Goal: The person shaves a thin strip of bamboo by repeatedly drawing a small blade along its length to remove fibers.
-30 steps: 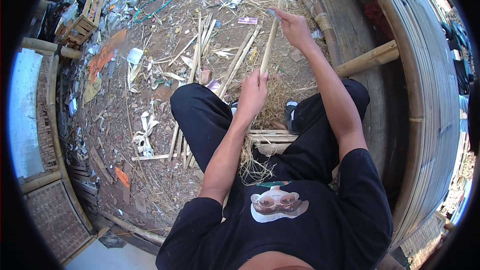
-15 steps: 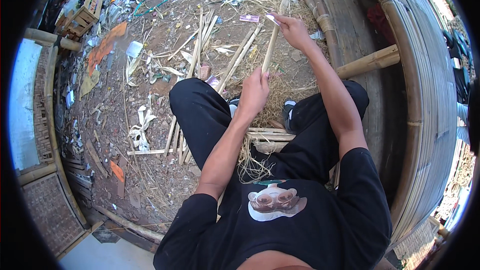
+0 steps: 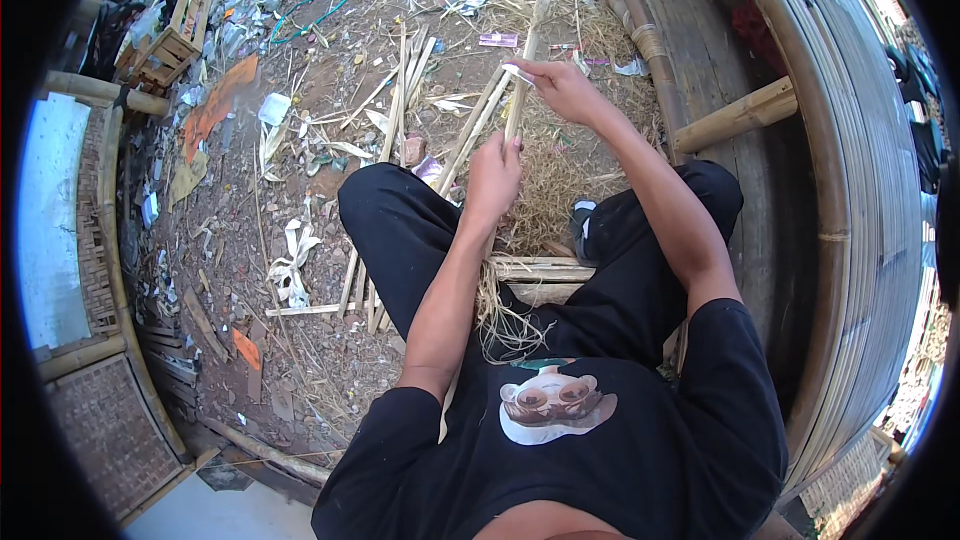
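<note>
My left hand [image 3: 495, 178] is closed around the lower end of a flat bamboo strip [image 3: 537, 25], which points away from me and leans slightly right. Against the strip's middle, my right hand [image 3: 570, 93] pinches a small, bright white, blade-like piece [image 3: 517, 71]. Its exact kind cannot be made out, and the fingers cover part of it. Thin pale shavings [image 3: 510, 325] hang in a tangle over my lap, beside a short stack of bamboo pieces [image 3: 545, 270] between my legs.
More bamboo strips [image 3: 402, 90] lie on the littered dirt ground ahead. Fine straw-like shavings [image 3: 560, 185] are heaped by my feet. A bamboo bench [image 3: 825, 140] runs along my right. At far left stand a wooden crate [image 3: 185, 15] and a woven bamboo panel [image 3: 95, 410].
Both hands and the bamboo strip have shifted left. The white piece in my right hand has slid nearer my left hand, down along the strip.
</note>
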Tool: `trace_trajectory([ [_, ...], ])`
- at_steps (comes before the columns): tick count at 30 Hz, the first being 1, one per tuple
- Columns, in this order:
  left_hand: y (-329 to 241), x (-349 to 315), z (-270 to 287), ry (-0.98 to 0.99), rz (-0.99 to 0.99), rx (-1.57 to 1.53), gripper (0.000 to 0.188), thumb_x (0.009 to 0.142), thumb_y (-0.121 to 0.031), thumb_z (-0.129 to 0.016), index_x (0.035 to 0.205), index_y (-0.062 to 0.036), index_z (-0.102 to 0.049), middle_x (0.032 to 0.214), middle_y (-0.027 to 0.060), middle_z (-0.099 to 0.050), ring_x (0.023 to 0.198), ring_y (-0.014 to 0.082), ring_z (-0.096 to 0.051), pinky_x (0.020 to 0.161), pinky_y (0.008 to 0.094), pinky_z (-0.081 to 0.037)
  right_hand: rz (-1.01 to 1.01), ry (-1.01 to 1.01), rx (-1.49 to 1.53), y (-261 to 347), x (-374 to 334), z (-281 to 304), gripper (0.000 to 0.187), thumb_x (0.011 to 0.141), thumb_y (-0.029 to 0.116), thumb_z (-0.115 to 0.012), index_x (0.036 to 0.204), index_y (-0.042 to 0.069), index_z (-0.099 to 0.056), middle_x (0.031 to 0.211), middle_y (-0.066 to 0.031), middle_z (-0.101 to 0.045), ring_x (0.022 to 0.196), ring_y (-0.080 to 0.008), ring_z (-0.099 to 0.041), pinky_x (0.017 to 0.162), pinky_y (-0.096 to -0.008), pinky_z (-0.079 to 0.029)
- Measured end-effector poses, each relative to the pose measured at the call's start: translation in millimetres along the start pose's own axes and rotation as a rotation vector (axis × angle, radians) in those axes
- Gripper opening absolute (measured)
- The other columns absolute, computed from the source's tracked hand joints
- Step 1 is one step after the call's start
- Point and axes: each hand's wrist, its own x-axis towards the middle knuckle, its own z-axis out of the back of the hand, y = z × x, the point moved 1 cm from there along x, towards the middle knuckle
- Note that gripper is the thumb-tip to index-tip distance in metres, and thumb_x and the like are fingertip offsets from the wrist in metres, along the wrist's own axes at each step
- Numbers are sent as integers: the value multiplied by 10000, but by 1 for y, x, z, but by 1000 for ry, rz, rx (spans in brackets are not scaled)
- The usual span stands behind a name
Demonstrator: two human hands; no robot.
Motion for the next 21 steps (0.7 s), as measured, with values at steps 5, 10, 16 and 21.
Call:
trace_trajectory([
  [5,13,5,1,77,64,-134,267,950,-227,-512,833,5,-574,557,68,-504,480,172,-493,475,333,-360,-188,114,150,41,-5,21,451,950,128,-496,1377,266,-452,650,-25,-580,504,-63,-481,476,-254,-411],
  [10,3,1,11,232,227,-395,238,956,-258,-515,899,-31,-558,567,9,-475,453,107,-456,428,288,-342,-252,195,448,31,-3,21,427,956,153,-505,1372,237,-454,708,-36,-621,414,-55,-473,372,-228,-404],
  [16,-17,-17,31,435,374,-587,275,981,-301,-477,1036,-34,-508,592,-7,-470,402,71,-420,384,223,-368,-221,175,593,34,0,22,394,941,118,-528,1329,174,-497,689,-10,-594,423,-56,-471,377,-231,-388],
  [21,-8,-52,32,463,489,-628,290,983,-332,-468,918,-53,-511,553,-7,-472,366,77,-414,348,229,-349,-262,150,528,36,-8,23,384,935,118,-534,1318,136,-511,669,-13,-585,476,-69,-490,433,-242,-407],
])
